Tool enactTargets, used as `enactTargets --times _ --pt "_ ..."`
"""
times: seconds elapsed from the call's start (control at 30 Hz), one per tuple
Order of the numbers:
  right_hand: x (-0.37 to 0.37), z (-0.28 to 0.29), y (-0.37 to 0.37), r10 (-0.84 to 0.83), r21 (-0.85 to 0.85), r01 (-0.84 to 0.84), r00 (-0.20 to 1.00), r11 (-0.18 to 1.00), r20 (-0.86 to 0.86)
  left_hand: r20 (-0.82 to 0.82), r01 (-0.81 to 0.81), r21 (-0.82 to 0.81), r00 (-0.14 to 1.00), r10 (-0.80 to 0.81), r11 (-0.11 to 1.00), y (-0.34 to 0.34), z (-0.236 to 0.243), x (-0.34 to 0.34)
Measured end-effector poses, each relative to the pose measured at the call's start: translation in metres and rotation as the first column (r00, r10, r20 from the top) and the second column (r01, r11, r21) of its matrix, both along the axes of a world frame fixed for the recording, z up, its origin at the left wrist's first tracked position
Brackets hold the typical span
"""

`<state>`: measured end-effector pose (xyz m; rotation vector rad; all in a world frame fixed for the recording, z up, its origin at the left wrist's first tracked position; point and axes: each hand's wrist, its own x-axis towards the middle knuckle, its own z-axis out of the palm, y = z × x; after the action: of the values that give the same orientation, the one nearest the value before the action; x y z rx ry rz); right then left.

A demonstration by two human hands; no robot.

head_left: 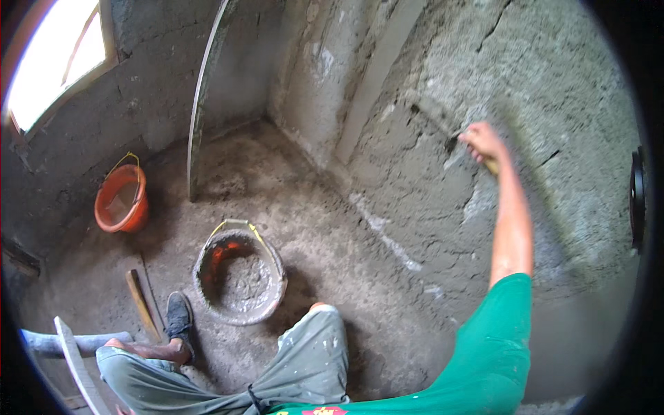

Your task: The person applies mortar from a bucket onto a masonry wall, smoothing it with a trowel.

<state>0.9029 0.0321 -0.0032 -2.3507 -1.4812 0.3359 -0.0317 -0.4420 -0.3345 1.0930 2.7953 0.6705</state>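
Partly hidden — tool handle (492,167), right hand (482,142) grip closed round it; left hand unseen — can't tell grip.

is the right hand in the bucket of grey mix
No, the right hand is up at the wall, gripping a tool by its handle, clear of that bucket.

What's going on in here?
A person's right hand grips a trowel-like tool against a wall partly covered with rough, cracked grey mortar. A bucket holding wet grey mix stands on the floor in front, and an orange bucket stands farther off to the left.
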Motion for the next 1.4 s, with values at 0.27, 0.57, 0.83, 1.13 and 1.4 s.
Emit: enactTargets --times 0.27,0.57,0.83,1.13,1.4 --pt "0.020 0.047 -0.038 0.194 0.154 -0.374 0.741 0.915 0.643 0.084 -0.076 -0.173 0.992 0.092 0.982 0.022 -0.003 0.010" --pt "-0.114 0.009 -0.107 0.485 0.023 -0.524 0.803 0.851 0.345 0.220 0.064 0.193 0.970 -0.107 0.979 0.103 -0.048 -0.079" --pt "-0.044 -0.021 -0.079 -0.069 0.037 0.080 0.969 0.996 -0.239 0.121 0.403 0.686 0.759 -0.640 0.606 0.275 0.132 0.001" --pt "-0.067 -0.154 -0.187 0.033 -0.067 -0.065 0.916 0.996 -0.399 0.551 0.807 -0.001 0.494 -0.673 0.591 0.451 0.002 0.199" --pt "-0.252 -0.268 -0.234 0.482 -0.141 -0.510 0.855 0.849 -0.190 0.931 0.434 0.236 0.155 -0.330 0.870 0.435 -0.164 0.255"
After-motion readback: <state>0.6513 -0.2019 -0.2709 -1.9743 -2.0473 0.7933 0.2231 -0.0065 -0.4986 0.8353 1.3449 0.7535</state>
